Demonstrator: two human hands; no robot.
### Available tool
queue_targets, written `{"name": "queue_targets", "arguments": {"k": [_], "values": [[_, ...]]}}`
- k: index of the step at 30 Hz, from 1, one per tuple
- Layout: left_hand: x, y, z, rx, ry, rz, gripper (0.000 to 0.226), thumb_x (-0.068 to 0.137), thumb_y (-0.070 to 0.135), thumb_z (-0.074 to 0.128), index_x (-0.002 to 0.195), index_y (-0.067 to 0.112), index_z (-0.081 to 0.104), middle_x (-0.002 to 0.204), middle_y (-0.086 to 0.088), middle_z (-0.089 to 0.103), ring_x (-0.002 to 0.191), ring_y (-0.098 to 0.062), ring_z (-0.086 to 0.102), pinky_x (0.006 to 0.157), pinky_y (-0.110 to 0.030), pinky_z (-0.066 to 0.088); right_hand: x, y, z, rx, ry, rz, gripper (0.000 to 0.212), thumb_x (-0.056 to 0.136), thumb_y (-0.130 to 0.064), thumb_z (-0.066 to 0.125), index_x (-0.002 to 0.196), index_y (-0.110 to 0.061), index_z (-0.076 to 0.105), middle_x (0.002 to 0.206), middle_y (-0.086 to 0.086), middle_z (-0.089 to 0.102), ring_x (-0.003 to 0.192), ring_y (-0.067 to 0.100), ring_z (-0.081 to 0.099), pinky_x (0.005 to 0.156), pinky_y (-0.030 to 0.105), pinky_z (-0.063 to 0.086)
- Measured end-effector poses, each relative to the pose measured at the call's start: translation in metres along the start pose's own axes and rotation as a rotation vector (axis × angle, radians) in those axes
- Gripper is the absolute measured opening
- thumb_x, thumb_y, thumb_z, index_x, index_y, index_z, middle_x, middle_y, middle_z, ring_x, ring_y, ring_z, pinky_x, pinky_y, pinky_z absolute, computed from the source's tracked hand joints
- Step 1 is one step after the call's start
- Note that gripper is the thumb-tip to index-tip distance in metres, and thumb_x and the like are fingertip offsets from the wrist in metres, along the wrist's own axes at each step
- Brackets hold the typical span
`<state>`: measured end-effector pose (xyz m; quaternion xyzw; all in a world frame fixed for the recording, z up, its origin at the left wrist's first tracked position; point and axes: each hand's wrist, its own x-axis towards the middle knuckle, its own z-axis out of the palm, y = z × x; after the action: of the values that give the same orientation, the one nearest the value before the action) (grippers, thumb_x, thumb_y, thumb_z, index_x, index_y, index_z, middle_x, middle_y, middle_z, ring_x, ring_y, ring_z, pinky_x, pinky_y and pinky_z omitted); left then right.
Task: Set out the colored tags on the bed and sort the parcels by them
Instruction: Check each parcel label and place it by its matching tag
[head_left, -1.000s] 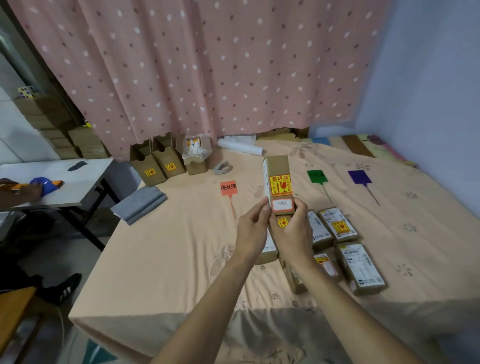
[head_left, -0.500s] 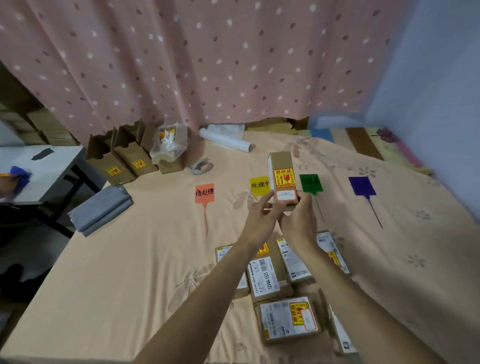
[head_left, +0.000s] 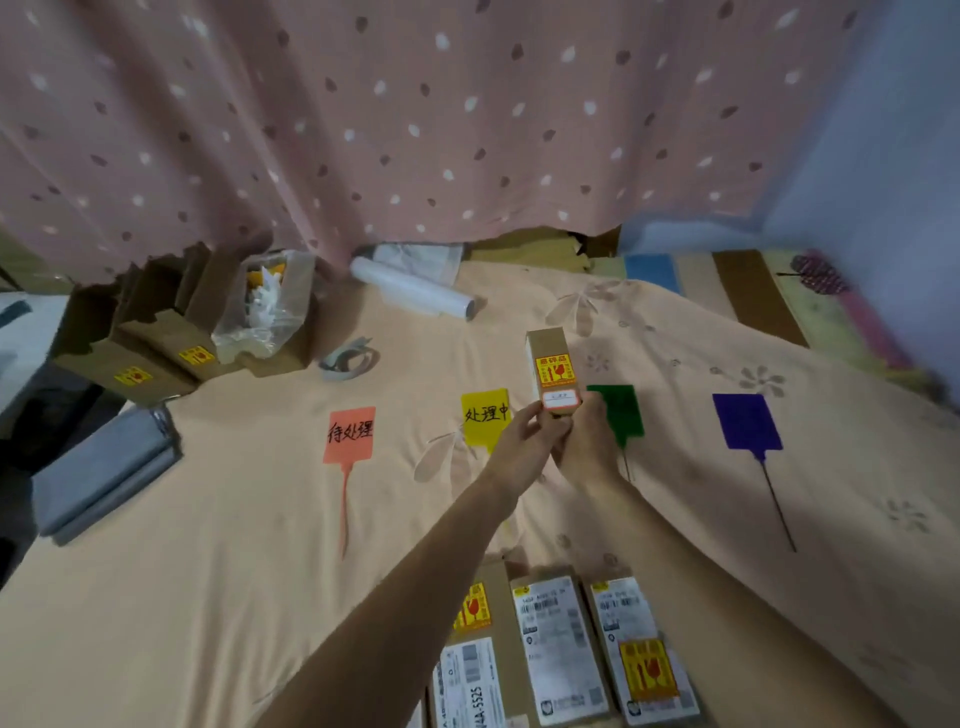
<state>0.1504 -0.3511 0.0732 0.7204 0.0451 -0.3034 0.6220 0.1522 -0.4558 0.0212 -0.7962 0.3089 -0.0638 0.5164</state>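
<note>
Brown cardboard, tall and narrow, the small parcel with the orange-and-yellow fragile sticker stands upright in the air above the peach flowered bed. You hold it only by its lower end: your left hand pinches the left edge and your right hand wraps the right side. It hangs between the written yellow tag and the blank-looking green tag, with your right hand overlapping the green one.

That spot is the main risk, I judge. Set straight down, the parcel could land between two groups and read as either. Its small white label is too blurred to read, so check it before you commit. With the grip so low the top could tip away, and the sticker suggests a drop would matter. Lowering it onto a tag would hide the colour. The orange-red tag and the purple tag lie well apart on either side. Three flat labelled parcels lie near your forearms, apparently unsorted.

At the far left edge of the bed stand open brown cardboard boxes, flaps up. Two show nothing of their insides. The one nearest the middle holds a clear plastic bag of white and yellow pieces too unclear to identify.
</note>
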Motion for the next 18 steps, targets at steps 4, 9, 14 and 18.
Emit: {"name": "queue_targets", "arguments": {"k": [4,9,14,18], "values": [[0.042,-0.010,-0.001,-0.020,0.026,-0.054,0.020,0.097,0.022,0.067,0.105,0.039,0.060,0.091,0.013,0.068,0.069,0.012,0.066,0.059,-0.009,0.049,0.024,0.014,0.021,-0.019,-0.072,-0.043,0.054,0.085,-0.037,0.069,0.122,-0.002,0.052,0.121,0.019,0.060,0.108,0.035,0.063,0.081,0.038,0.051],[0.056,-0.020,-0.004,-0.040,0.040,-0.091,0.027,0.097,0.016,0.068,0.089,0.039,0.057,0.077,0.018,0.072,0.056,0.018,0.063,0.048,-0.001,0.045,0.034,0.028,0.035,-0.073,-0.059,-0.076,0.051,0.091,-0.035,0.074,0.121,0.000,0.050,0.118,0.017,0.060,0.105,0.032,0.063,0.078,0.036,0.050],[0.042,-0.009,-0.012,0.016,0.085,-0.129,0.056,0.094,0.031,0.070,0.145,0.021,0.051,0.130,-0.004,0.065,0.111,-0.009,0.061,0.100,-0.024,0.047,0.028,0.016,0.026,-0.109,-0.051,-0.051,0.065,0.093,-0.036,0.071,0.138,0.001,0.043,0.134,0.019,0.060,0.120,0.037,0.061,0.095,0.048,0.052],[0.012,-0.008,-0.031,0.106,0.142,-0.100,0.011,0.095,0.025,0.065,0.099,0.018,0.072,0.092,0.001,0.066,0.099,-0.019,0.059,0.078,-0.029,0.046,0.005,0.003,0.011,-0.179,0.079,-0.057,0.053,0.098,-0.028,0.061,0.138,0.003,0.046,0.135,0.022,0.056,0.120,0.039,0.058,0.089,0.040,0.050]]}}
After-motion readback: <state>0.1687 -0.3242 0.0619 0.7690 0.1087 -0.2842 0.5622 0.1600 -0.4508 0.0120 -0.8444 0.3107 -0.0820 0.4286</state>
